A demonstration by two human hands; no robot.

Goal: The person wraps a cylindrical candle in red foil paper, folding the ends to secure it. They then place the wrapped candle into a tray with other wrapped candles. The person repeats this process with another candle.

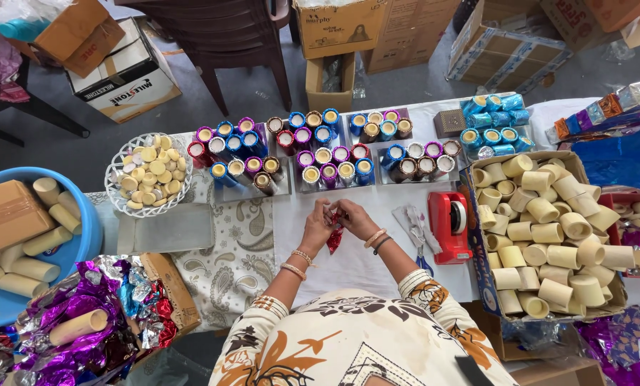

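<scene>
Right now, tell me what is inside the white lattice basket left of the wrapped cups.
The white lattice basket holds a heap of small cream round discs. Whatever lies beneath the top discs is covered.

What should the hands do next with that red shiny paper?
Probably keep twisting the red foil tight. Both the left hand and the right hand pinch it over the table, and its tail hangs loose below, unlike the neatly wrapped tubes in the trays.
</scene>
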